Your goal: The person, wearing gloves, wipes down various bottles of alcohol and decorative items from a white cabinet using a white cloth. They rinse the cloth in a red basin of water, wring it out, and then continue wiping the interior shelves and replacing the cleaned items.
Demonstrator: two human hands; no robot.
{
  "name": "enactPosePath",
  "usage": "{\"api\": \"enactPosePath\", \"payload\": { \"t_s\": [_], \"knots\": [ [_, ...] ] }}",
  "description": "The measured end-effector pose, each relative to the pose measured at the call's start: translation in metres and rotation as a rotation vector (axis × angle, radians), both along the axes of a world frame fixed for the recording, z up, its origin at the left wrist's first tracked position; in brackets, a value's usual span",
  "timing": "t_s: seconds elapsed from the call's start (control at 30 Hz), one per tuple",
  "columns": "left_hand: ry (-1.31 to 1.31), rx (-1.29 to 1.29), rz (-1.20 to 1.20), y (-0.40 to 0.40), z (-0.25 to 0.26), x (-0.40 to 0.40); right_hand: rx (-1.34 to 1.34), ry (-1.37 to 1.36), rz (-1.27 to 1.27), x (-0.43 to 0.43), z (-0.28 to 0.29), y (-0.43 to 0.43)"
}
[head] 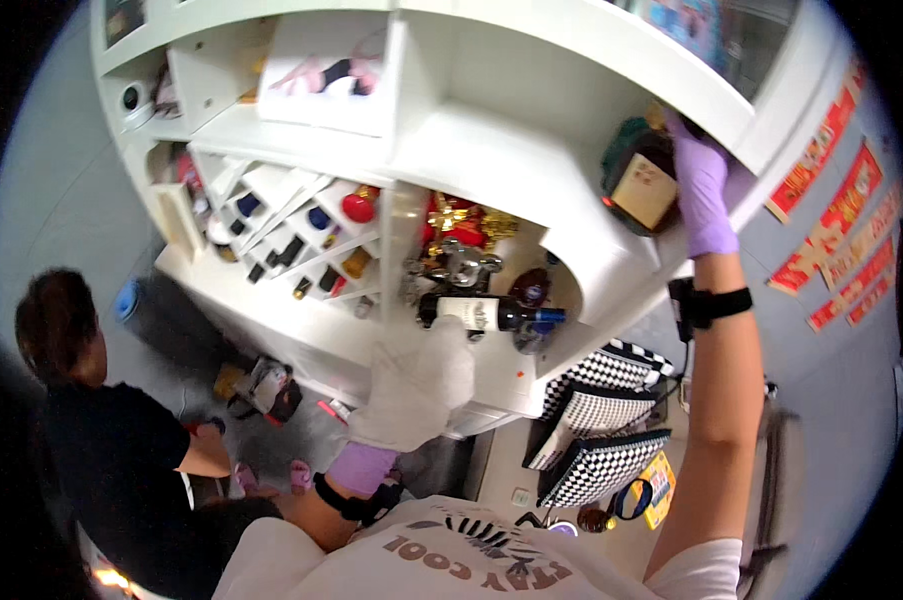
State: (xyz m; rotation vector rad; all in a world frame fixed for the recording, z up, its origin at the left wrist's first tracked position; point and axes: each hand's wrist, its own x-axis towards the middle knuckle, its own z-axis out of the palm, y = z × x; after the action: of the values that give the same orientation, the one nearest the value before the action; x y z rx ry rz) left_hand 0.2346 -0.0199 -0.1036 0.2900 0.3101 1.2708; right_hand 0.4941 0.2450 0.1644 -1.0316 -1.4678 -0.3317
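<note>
My left hand (421, 382) is wrapped in a white cloth or mitt that hides its fingers; a purple glove cuff shows at the wrist. It is in front of a wine bottle (481, 313) lying on its side in a lower cabinet compartment, and whether they touch is unclear. My right hand (699, 180), in a purple glove, reaches into the upper compartment at the right. It is against the side of a dark, rounded bottle-like object (644, 187) with a cream label and green behind it. The right fingertips are partly hidden by the cabinet frame.
The white cabinet (489, 142) has a diagonal wine rack (301, 240) with several bottles. A picture (327, 71) stands above it. Glassware (462, 262) sits behind the wine bottle. A person in black (113, 450) is at the left. Checkered cushions (609, 465) lie below right.
</note>
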Motion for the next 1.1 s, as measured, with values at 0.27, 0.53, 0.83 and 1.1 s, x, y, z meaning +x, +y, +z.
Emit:
{"api": "enactPosePath", "payload": {
  "t_s": [0.27, 0.53, 0.83, 1.1],
  "knots": [
    [-0.273, 0.014, -0.15, 0.008, 0.011, 0.009, -0.321, 0.029, -0.107, -0.018, 0.003, -0.038],
    [1.12, 0.362, 0.012, 0.02, 0.0, 0.026, -0.211, -0.094, 0.148, -0.053, -0.014, -0.097],
    [0.502, 0.549, 0.0, 0.028, 0.039, 0.064, -0.326, 0.31, 0.685, -0.044, -0.013, -0.219],
    [0.89, 0.823, 0.101, -0.026, 0.076, 0.094, -1.012, 0.693, 0.751, -0.015, -0.071, -0.279]
  ]
}}
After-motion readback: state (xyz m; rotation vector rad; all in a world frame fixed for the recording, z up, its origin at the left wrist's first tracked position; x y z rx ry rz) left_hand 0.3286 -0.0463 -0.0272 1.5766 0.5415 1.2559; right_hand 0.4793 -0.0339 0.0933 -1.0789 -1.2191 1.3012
